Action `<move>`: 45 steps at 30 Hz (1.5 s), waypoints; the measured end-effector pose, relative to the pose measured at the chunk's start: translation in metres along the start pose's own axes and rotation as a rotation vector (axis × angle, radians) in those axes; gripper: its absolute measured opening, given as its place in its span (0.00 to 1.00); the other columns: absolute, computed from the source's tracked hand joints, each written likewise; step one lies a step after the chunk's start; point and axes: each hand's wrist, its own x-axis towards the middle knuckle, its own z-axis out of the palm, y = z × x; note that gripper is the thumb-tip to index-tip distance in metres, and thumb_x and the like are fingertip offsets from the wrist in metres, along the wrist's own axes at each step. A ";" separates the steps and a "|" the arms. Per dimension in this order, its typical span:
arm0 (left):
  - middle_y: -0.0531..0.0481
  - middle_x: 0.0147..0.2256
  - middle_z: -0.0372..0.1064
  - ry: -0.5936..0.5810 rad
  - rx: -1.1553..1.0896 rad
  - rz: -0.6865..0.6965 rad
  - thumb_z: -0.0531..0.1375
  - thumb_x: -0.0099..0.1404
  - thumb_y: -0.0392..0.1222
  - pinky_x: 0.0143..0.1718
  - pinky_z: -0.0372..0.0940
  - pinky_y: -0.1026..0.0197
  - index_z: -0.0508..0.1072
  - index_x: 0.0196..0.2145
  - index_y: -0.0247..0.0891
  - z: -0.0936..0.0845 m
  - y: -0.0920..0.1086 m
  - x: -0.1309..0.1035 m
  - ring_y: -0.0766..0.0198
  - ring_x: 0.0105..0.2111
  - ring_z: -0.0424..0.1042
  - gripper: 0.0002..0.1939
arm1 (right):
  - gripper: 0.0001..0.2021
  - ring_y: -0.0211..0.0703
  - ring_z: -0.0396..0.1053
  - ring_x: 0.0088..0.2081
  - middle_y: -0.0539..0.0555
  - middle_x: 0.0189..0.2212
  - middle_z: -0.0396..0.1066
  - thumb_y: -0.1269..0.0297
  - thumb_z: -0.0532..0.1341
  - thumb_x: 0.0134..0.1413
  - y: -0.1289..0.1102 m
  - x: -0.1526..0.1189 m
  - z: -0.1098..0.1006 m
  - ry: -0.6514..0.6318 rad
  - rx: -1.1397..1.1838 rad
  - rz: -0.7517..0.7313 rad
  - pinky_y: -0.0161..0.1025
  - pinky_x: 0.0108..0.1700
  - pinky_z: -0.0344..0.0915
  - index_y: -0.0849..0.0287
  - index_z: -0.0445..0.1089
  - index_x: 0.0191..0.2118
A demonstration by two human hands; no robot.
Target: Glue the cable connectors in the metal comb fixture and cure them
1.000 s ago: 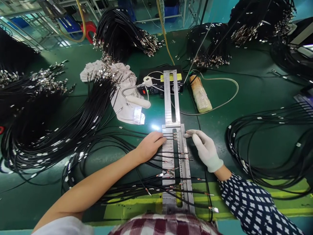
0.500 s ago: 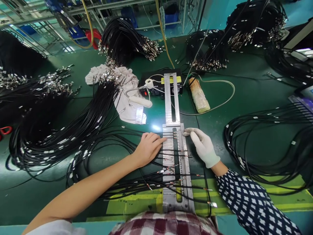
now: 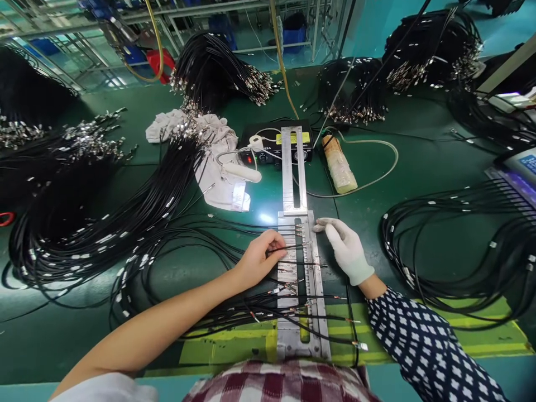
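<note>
My bare left hand (image 3: 263, 258) pinches a black cable (image 3: 293, 247) between thumb and fingers, at the left side of a slotted metal fixture (image 3: 288, 350). The cable's end reaches over the fixture's slot. Above it, several cables lie across the fixture with their ends in the slot. My right hand (image 3: 347, 248), in a white glove, is at the fixture's right edge. Its thumb and fingers are drawn together there; what they hold, if anything, is too small to make out. Lower down, more cables with stripped or plugged ends cross the metal.
A black control box (image 3: 268, 153) stands behind the fixture, under a metal arm with a slot. A lit white lamp (image 3: 240, 172) rests by a whitish cloth (image 3: 215, 190). To its right lies a wrapped block (image 3: 340, 167). Cable bundles (image 3: 138, 223) cover the left; others lie right and behind.
My left hand has gone from lying with a finger stretched over the cables to pinching one cable and lifting it slightly. My right hand has stayed at the fixture's edge.
</note>
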 end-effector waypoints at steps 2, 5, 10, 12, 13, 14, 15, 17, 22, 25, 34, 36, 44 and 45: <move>0.52 0.31 0.69 0.028 0.041 0.001 0.62 0.66 0.40 0.34 0.67 0.63 0.72 0.34 0.38 -0.005 -0.009 0.002 0.66 0.31 0.69 0.04 | 0.17 0.48 0.75 0.45 0.56 0.42 0.78 0.51 0.55 0.65 0.001 0.000 0.000 0.002 -0.003 0.006 0.50 0.56 0.66 0.56 0.72 0.47; 0.52 0.29 0.72 0.060 0.117 0.008 0.63 0.66 0.42 0.31 0.67 0.64 0.75 0.32 0.38 -0.017 -0.022 0.005 0.66 0.28 0.70 0.06 | 0.16 0.48 0.75 0.45 0.56 0.41 0.78 0.51 0.55 0.66 0.000 0.000 0.000 -0.002 -0.009 0.014 0.49 0.55 0.67 0.56 0.72 0.47; 0.49 0.33 0.74 -0.047 0.198 0.158 0.59 0.70 0.41 0.35 0.68 0.63 0.79 0.38 0.39 -0.028 -0.025 0.010 0.64 0.33 0.73 0.08 | 0.16 0.47 0.75 0.46 0.56 0.43 0.78 0.52 0.54 0.66 -0.001 0.001 0.001 -0.018 -0.028 0.009 0.49 0.56 0.66 0.56 0.72 0.47; 0.49 0.33 0.73 -0.084 0.238 0.232 0.57 0.72 0.41 0.37 0.68 0.63 0.79 0.41 0.39 -0.029 -0.024 0.013 0.64 0.34 0.73 0.11 | 0.16 0.47 0.75 0.45 0.56 0.43 0.78 0.52 0.54 0.66 -0.001 0.001 0.001 -0.019 -0.034 0.002 0.48 0.56 0.67 0.56 0.73 0.47; 0.48 0.34 0.73 -0.096 0.268 0.268 0.55 0.73 0.41 0.37 0.68 0.63 0.79 0.43 0.39 -0.029 -0.024 0.014 0.64 0.34 0.73 0.12 | 0.16 0.47 0.75 0.45 0.56 0.43 0.78 0.52 0.54 0.66 -0.001 0.000 0.001 -0.019 -0.037 -0.002 0.48 0.56 0.67 0.56 0.73 0.47; 0.48 0.34 0.72 -0.105 0.305 0.305 0.54 0.74 0.40 0.37 0.68 0.63 0.78 0.43 0.38 -0.029 -0.024 0.016 0.64 0.34 0.72 0.12 | 0.16 0.47 0.75 0.46 0.56 0.42 0.78 0.52 0.54 0.66 -0.001 0.000 0.001 -0.020 -0.039 -0.006 0.48 0.55 0.67 0.56 0.73 0.47; 0.47 0.34 0.71 -0.113 0.344 0.342 0.53 0.74 0.40 0.37 0.68 0.63 0.78 0.44 0.38 -0.029 -0.025 0.017 0.64 0.34 0.72 0.13 | 0.16 0.48 0.75 0.46 0.56 0.42 0.78 0.52 0.54 0.66 -0.002 0.000 0.001 -0.021 -0.042 -0.008 0.48 0.56 0.67 0.56 0.73 0.47; 0.47 0.34 0.69 -0.129 0.419 0.406 0.51 0.75 0.38 0.37 0.67 0.64 0.77 0.46 0.37 -0.031 -0.028 0.019 0.64 0.34 0.71 0.14 | 0.16 0.48 0.75 0.48 0.56 0.42 0.78 0.52 0.54 0.67 -0.003 0.000 0.000 -0.027 -0.050 -0.009 0.48 0.56 0.67 0.56 0.73 0.47; 0.48 0.34 0.67 -0.130 0.513 0.489 0.50 0.75 0.37 0.35 0.66 0.65 0.75 0.46 0.37 -0.034 -0.033 0.020 0.65 0.33 0.69 0.13 | 0.16 0.48 0.74 0.49 0.56 0.44 0.78 0.53 0.53 0.67 -0.008 -0.001 0.000 -0.043 -0.079 0.007 0.47 0.55 0.67 0.56 0.73 0.47; 0.48 0.34 0.67 -0.132 0.514 0.505 0.50 0.75 0.36 0.35 0.66 0.65 0.75 0.46 0.37 -0.033 -0.031 0.020 0.65 0.33 0.69 0.13 | 0.16 0.48 0.74 0.49 0.56 0.44 0.78 0.53 0.53 0.67 -0.009 0.000 0.000 -0.046 -0.083 0.007 0.47 0.55 0.67 0.56 0.73 0.47; 0.46 0.37 0.71 -0.163 0.553 0.534 0.49 0.75 0.36 0.40 0.70 0.62 0.72 0.47 0.36 -0.032 -0.031 0.024 0.63 0.37 0.71 0.12 | 0.17 0.49 0.74 0.50 0.56 0.45 0.78 0.52 0.53 0.67 -0.006 -0.001 -0.001 -0.064 -0.077 0.006 0.48 0.54 0.68 0.55 0.73 0.49; 0.46 0.37 0.72 -0.175 0.606 0.569 0.48 0.75 0.34 0.40 0.70 0.62 0.72 0.47 0.36 -0.032 -0.031 0.024 0.63 0.37 0.71 0.13 | 0.17 0.50 0.74 0.51 0.56 0.46 0.77 0.52 0.53 0.67 -0.006 -0.001 -0.001 -0.070 -0.077 0.005 0.48 0.54 0.68 0.55 0.73 0.49; 0.46 0.38 0.73 -0.124 0.568 0.566 0.49 0.75 0.35 0.41 0.70 0.63 0.71 0.48 0.37 -0.030 -0.034 0.021 0.64 0.38 0.72 0.12 | 0.16 0.50 0.74 0.50 0.56 0.46 0.77 0.51 0.53 0.67 -0.007 -0.002 -0.001 -0.080 -0.090 -0.001 0.48 0.53 0.69 0.54 0.73 0.47; 0.46 0.38 0.73 -0.131 0.599 0.584 0.48 0.75 0.34 0.41 0.70 0.62 0.71 0.48 0.37 -0.030 -0.034 0.021 0.64 0.38 0.72 0.13 | 0.16 0.50 0.74 0.50 0.56 0.46 0.77 0.51 0.53 0.67 -0.007 -0.002 -0.001 -0.079 -0.090 -0.001 0.48 0.53 0.69 0.54 0.73 0.47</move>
